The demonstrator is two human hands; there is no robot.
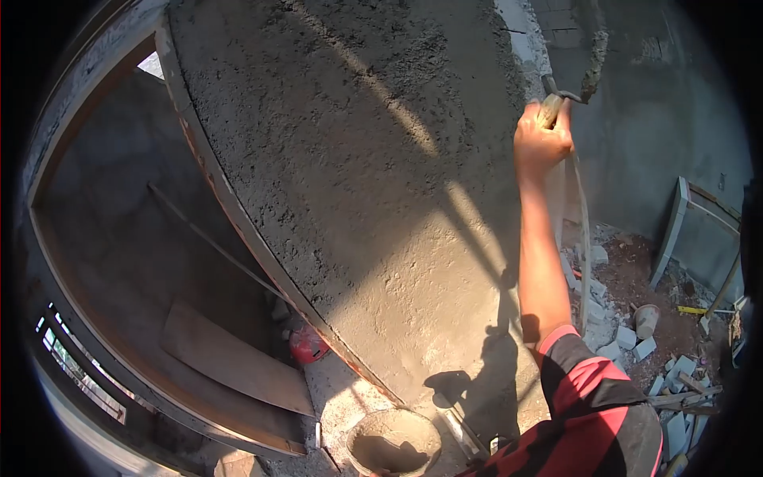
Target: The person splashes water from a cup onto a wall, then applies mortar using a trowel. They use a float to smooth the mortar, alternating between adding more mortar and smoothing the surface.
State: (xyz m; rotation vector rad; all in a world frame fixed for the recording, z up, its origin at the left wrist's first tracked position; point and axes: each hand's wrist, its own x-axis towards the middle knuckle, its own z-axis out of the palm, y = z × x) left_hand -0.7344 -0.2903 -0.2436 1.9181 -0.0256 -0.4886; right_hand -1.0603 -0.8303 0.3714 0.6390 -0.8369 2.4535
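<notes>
My right hand (543,141) is raised at the upper right, its fingers wrapped round the handle of a trowel (550,110). The trowel is seen edge-on, with grey mortar on its blade (593,73), close to the wall's right edge. Rough wet plaster covers the wall (358,159) in the middle, and a shadow falls on its lower part. At the bottom, a bucket (393,439) holds grey mortar. My left hand is out of view.
A wooden door frame (238,226) borders the wall on the left, with a curved board (230,358) and a red object (307,345) beyond it. At the right, broken blocks (626,338) lie on the ground near a leaning frame (674,230).
</notes>
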